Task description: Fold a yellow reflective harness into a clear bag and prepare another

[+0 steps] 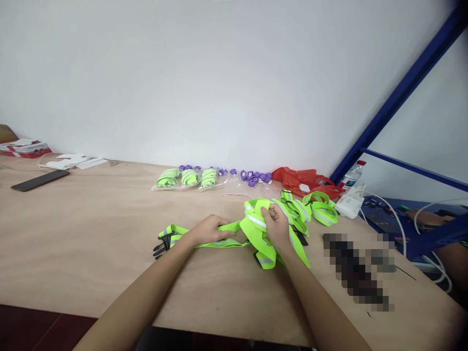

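Observation:
A neon yellow-green reflective strap [258,229] with silver stripes lies loosely bunched in front of me on the table. My right hand [277,225] pinches the folded part of it between thumb and fingers. To the left, my left hand [211,229] is closed on a stretched-out length of the same strap. Its end carries a black plastic buckle [163,243], beside my left forearm. More loops of neon strap [323,209] lie just beyond my right hand, partly overlapping the held bundle.
Bagged rolled straps [189,178] and several purple pieces [256,177] line the wall. Behind the loops are a red plastic bag [303,179], a bottle [353,174] and a white charger [350,202]. A dark phone [40,180] lies left; a blue metal frame [402,92] stands right.

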A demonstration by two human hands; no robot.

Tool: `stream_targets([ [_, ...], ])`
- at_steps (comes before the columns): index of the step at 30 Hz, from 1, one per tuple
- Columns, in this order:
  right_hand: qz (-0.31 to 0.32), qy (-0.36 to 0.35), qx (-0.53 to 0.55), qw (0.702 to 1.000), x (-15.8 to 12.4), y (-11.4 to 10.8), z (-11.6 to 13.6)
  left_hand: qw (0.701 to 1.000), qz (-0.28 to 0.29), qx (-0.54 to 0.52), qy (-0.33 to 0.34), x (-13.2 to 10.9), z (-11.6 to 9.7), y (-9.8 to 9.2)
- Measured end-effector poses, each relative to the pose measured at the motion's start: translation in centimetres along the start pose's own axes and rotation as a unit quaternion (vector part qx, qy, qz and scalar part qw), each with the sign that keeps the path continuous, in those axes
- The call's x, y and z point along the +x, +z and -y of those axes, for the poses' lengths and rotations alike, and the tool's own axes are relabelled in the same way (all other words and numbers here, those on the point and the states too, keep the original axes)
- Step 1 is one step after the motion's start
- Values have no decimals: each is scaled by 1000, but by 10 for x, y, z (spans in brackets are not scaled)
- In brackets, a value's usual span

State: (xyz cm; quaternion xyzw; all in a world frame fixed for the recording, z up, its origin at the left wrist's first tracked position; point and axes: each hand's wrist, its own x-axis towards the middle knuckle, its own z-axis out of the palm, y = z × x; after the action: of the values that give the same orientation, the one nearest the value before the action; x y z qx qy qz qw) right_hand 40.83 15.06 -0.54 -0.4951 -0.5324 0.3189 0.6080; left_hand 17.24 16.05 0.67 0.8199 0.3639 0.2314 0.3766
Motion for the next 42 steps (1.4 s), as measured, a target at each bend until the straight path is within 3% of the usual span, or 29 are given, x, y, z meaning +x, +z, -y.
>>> stream_targets([
  [4, 33, 21, 18, 999, -5, 4, 2, 995, -69, 54, 52, 4, -1, 5],
  [9, 114, 23, 44, 992, -11, 13, 2, 988, -131, 66, 49, 6, -10, 13],
  [15, 185, -11, 46, 982, -12, 20, -6, 984, -156, 85, 34, 10, -1, 20],
  [19, 220, -28, -22, 975, -13, 20, -9, 985, -163, 30, 52, 10, -2, 25],
  [22, 235, -50, -67, 968, -16, 19, -7, 984, -174, -6, 30, 9, -10, 31],
  [27, 214, -93, -120, 965, -18, 21, -6, 983, -171, -58, 36, 7, -19, 36],
  [32, 174, -86, -114, 974, -17, 20, -13, 980, -158, -102, 68, 7, -14, 33],
  [37, 152, -74, -56, 984, -17, 21, -20, 980, -160, -99, 68, 8, -10, 34],
  [42, 138, -54, 37, 988, -17, 22, -9, 977, -181, -100, 52, 10, -7, 35],
])
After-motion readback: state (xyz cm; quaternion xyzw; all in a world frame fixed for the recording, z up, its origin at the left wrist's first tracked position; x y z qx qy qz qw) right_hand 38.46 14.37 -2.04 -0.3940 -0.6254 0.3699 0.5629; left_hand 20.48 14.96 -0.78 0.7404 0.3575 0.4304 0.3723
